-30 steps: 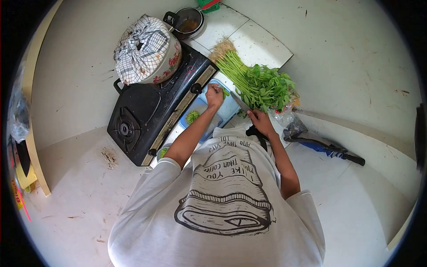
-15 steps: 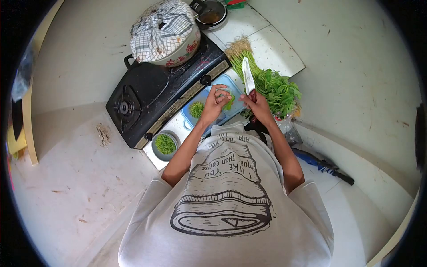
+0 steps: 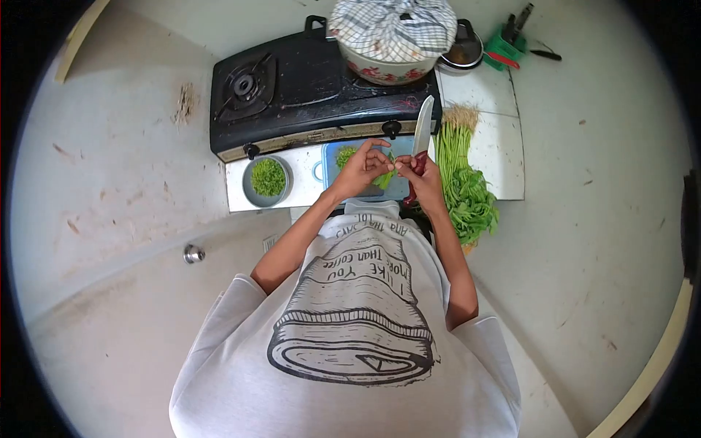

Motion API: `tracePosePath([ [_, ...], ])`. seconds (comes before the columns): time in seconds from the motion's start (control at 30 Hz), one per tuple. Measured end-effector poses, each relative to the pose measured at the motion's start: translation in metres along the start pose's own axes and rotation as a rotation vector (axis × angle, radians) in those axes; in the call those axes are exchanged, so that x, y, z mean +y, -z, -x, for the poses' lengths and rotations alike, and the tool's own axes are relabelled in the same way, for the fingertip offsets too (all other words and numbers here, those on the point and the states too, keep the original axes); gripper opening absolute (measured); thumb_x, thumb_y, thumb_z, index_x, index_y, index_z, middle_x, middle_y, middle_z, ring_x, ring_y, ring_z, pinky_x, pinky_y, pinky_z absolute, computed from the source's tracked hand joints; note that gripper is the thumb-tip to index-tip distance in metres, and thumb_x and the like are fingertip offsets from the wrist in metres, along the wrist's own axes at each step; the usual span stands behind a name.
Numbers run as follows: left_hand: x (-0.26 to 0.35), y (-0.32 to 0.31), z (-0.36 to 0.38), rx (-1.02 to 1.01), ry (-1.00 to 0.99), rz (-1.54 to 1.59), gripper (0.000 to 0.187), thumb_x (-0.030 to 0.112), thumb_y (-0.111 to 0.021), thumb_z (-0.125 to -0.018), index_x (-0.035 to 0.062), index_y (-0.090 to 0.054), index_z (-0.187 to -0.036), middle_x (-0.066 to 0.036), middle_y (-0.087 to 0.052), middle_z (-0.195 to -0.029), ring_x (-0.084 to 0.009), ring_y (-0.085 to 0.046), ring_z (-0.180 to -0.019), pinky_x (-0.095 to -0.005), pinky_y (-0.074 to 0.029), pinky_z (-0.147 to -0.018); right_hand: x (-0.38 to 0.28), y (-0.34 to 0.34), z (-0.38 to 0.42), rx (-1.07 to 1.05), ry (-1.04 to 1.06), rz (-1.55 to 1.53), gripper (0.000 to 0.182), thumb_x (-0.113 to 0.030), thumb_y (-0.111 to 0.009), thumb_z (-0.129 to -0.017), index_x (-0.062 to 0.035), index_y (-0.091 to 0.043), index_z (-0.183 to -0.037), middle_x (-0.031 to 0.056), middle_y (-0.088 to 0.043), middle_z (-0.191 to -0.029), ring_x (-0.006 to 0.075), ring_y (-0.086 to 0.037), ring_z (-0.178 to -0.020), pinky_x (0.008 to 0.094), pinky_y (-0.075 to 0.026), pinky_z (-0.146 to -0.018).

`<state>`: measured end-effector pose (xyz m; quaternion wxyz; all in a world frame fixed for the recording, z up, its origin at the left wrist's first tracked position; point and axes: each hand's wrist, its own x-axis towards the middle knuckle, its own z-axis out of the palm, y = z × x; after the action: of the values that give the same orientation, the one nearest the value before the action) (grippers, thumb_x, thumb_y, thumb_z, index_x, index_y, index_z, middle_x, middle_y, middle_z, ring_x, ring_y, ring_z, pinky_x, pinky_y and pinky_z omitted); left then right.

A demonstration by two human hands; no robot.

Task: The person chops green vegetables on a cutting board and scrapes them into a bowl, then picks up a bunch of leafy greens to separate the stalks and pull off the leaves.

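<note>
My left hand (image 3: 361,171) is closed in a pinch on some leafy green stems (image 3: 385,179) above the blue cutting board (image 3: 332,171). My right hand (image 3: 425,182) grips a knife (image 3: 423,131) by its dark red handle, the blade pointing up and away from me. The right thumb and fingertips meet those of the left hand at the greens. A small heap of chopped greens (image 3: 345,155) lies on the board, partly behind my left hand. Right of the board rests a bunch of leafy greens (image 3: 471,197) with its roots on.
A grey bowl (image 3: 285,191) of chopped greens stands left of the board. Behind is a black gas stove (image 3: 299,84) carrying a cloth-covered pot (image 3: 391,69). A smaller pan (image 3: 463,58) and a green holder with utensils (image 3: 504,51) sit at the back right.
The view has turned, so the stove and counter now lie nearly level. My hands, apart before, have come together at the fingertips. The knife stays in my right hand.
</note>
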<state>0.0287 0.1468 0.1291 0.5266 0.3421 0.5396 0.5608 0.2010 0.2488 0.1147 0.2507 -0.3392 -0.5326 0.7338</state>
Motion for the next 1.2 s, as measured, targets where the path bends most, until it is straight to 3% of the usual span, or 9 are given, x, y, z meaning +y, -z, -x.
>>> tracePosePath([
  [0.17, -0.016, 0.011, 0.016, 0.091, -0.009, 0.062, 0.035, 0.005, -0.069, -0.099, 0.0024, -0.053, -0.13, -0.004, -0.066, -0.097, -0.0086, -0.064, -0.092, -0.0244, -0.05, -0.084, 0.01, -0.012, -0.008, -0.102, -0.028, -0.035, 0.022, -0.01, -0.078, -0.093, 0.0004, -0.06, -0.101, 0.0079, -0.07, -0.1, 0.0138, -0.066, -0.085, 0.0298, -0.055, -0.079],
  [0.27, -0.025, 0.016, 0.024, 0.11, 0.015, 0.069, 0.027, 0.006, -0.068, -0.1, 0.0021, -0.058, -0.125, -0.005, -0.068, -0.107, -0.0104, -0.065, -0.103, -0.0261, -0.05, -0.09, 0.01, -0.02, -0.01, -0.138, -0.04, -0.033, 0.02, -0.007, -0.077, -0.093, -0.0004, -0.06, -0.102, 0.0072, -0.069, -0.099, 0.0136, -0.065, -0.085, 0.0299, -0.055, -0.079],
  [0.47, -0.012, 0.016, 0.043, 0.111, 0.018, 0.123, 0.022, 0.007, -0.072, -0.096, 0.0024, -0.062, -0.115, -0.003, -0.068, -0.103, -0.01, -0.065, -0.099, -0.0272, -0.05, -0.09, 0.012, -0.033, -0.007, -0.129, -0.052, -0.039, 0.018, -0.005, -0.074, -0.093, -0.0015, -0.061, -0.104, 0.0062, -0.068, -0.098, 0.0123, -0.064, -0.081, 0.0276, -0.052, -0.074],
  [0.6, -0.01, 0.018, 0.053, 0.131, 0.039, 0.102, 0.021, 0.007, -0.072, -0.096, 0.0023, -0.064, -0.115, -0.001, -0.067, -0.098, -0.0094, -0.064, -0.097, -0.0268, -0.049, -0.09, 0.007, -0.047, 0.0, -0.088, -0.068, -0.105, 0.017, -0.004, -0.073, -0.093, -0.003, -0.059, -0.103, 0.0052, -0.066, -0.096, 0.0118, -0.062, -0.079, 0.0263, -0.052, -0.071],
  [1.2, -0.013, 0.029, 0.075, 0.222, 0.002, 0.089, 0.025, 0.0, -0.071, -0.095, 0.0005, -0.062, -0.118, -0.005, -0.067, -0.113, -0.0142, -0.064, -0.11, -0.0313, -0.051, -0.096, 0.0, -0.073, 0.003, -0.116, -0.062, -0.005, 0.018, -0.003, -0.067, -0.098, -0.0037, -0.051, -0.105, 0.0057, -0.062, -0.099, 0.0126, -0.066, -0.079, 0.0267, -0.058, -0.068],
])
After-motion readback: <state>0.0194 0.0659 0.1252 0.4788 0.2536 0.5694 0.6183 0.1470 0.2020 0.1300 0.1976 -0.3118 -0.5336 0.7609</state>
